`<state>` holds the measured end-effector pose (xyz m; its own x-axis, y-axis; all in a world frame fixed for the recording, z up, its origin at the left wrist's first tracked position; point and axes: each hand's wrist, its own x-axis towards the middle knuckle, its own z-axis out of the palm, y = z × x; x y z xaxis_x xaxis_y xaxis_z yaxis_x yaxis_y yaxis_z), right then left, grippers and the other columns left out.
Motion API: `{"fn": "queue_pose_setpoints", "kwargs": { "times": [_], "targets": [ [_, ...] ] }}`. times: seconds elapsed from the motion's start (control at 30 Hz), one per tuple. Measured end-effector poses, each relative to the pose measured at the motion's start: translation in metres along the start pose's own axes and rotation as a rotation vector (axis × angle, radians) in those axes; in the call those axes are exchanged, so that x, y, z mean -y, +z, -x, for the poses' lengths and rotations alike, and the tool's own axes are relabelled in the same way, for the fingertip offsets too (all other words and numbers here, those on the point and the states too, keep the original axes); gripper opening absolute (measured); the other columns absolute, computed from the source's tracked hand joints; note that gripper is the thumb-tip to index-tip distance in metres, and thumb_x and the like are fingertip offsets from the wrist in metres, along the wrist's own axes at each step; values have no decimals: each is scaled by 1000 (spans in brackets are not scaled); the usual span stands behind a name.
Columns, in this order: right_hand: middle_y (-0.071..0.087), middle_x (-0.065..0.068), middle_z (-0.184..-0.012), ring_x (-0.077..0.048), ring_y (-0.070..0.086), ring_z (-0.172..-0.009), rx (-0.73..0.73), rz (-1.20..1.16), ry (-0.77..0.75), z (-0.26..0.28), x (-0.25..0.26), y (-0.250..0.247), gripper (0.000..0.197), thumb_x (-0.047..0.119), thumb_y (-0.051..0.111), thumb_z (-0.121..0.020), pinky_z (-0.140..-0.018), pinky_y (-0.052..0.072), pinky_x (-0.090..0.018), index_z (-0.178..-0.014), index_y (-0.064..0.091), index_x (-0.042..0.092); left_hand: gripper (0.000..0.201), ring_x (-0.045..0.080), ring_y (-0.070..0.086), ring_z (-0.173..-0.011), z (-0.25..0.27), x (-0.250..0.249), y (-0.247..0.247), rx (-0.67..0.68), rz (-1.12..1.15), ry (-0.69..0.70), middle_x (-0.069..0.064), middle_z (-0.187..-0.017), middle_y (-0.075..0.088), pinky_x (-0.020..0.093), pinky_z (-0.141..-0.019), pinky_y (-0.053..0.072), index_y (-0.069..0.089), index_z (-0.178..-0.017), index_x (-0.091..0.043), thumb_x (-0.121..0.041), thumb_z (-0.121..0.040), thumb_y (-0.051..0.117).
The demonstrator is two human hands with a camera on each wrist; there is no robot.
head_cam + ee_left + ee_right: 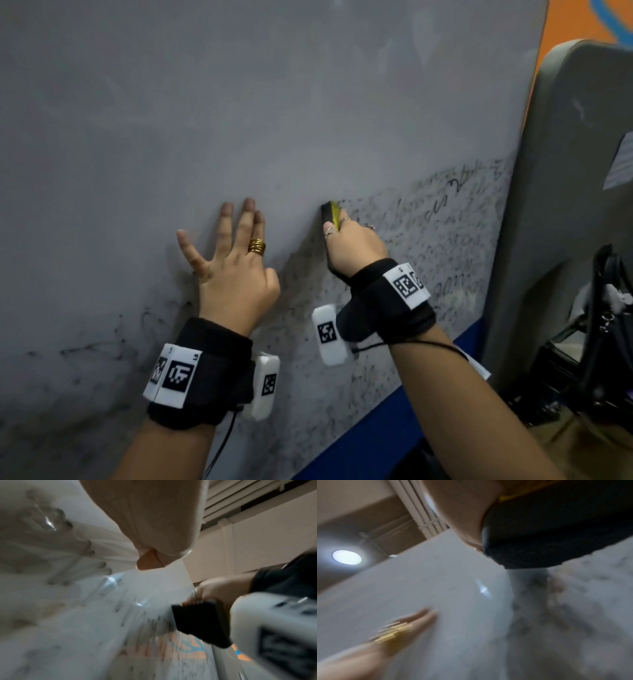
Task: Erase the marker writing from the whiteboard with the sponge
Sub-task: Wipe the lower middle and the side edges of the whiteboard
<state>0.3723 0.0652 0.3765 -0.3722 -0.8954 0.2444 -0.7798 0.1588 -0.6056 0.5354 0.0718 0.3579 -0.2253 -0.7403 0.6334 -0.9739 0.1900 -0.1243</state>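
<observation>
The left hand (236, 274) lay flat with fingers spread on the whiteboard (274, 102), likely bracing it. At its three o'clock the right hand (352, 246) curled its fingers round the sponge (329, 216), dark face against the board, likely for scrubbing. Writing (445, 233) remained at the sponge's four o'clock. A grey chair back (565, 171) crowded the board's right edge.

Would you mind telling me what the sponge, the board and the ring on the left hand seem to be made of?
Sponge: soft yellow foam with a black, rough scouring layer, judging by the fuzzy edge in the right wrist view. Board: smooth, glossy, probably coated; it mirrors lamps in the wrist views. Ring: shiny gold-coloured metal in stacked bands.
</observation>
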Motion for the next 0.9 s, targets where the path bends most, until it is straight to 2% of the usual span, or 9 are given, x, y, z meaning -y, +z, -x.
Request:
{"fn": "queue_pose_setpoints", "kwargs": {
  "times": [0.1,0.17,0.27,0.37,0.43,0.53,0.7,0.83,0.9],
  "targets": [
    [40,-19,-143,-37,33,-132,-54,-105,155,-27,-23,-15,54,37,25,-99,-105,29,-40,-147,20,14,79,12,-20,-144,-1,3,3,15,10,21,-10,-158,-14,58,-90,-37,8,-152,-22,-33,-75,17],
    [39,-18,-144,-38,31,-134,-38,-155,184,-37,-33,-25,51,36,27,-100,-107,26,-39,-146,27,15,82,12,-23,-143,-2,4,4,22,14,25,-10,-158,-17,59,-90,-36,4,-152,-23,-36,-72,11],
    [45,-14,-141,-37,35,-131,-22,-157,148,-25,-32,-32,47,38,29,-99,-106,26,-38,-142,36,19,82,14,-27,-141,-1,1,3,48,41,32,-10,-157,-20,60,-91,-33,2,-152,-23,-36,-72,15],
    [53,-17,-132,-36,45,-122,-10,-124,23,10,-12,-19,46,41,30,-99,-100,33,-39,-138,41,20,78,11,-31,-139,-1,2,6,50,89,43,-12,-156,-21,60,-89,-34,4,-152,-29,-36,-76,21],
    [55,-16,-128,-35,46,-120,26,-155,-4,29,1,-10,46,43,30,-99,-97,35,-38,-133,46,18,76,10,-27,-141,0,4,6,37,104,58,-12,-158,-15,59,-91,-32,11,-151,-32,-35,-76,22],
    [55,-17,-127,-34,45,-121,-1,-149,42,26,7,-6,47,43,30,-98,-95,35,-38,-130,49,14,78,11,-19,-143,2,7,5,50,89,63,-10,-159,-8,59,-93,-32,18,-151,-32,-37,-73,17],
    [48,-19,-137,-38,39,-128,-52,-191,146,-10,-8,-30,46,38,32,-99,-104,30,-38,-138,40,15,78,12,-37,-136,-3,6,6,89,96,72,-11,-152,-33,59,-85,-37,-3,-151,-33,-43,-76,16],
    [51,-17,-135,-37,42,-127,-24,-298,178,-30,-24,-34,49,43,39,-92,-109,30,-44,-132,49,16,84,17,-43,-132,-4,6,9,137,78,84,-7,-148,-40,62,-89,-32,-11,-150,-31,-47,-68,-1],
    [54,-17,-130,-37,45,-124,-11,-280,116,-10,-15,-29,49,47,41,-92,-105,34,-40,-128,53,15,82,18,-45,-131,-5,4,8,147,87,89,-6,-146,-43,63,-89,-32,-12,-150,-30,-47,-71,4]
  ]
}}
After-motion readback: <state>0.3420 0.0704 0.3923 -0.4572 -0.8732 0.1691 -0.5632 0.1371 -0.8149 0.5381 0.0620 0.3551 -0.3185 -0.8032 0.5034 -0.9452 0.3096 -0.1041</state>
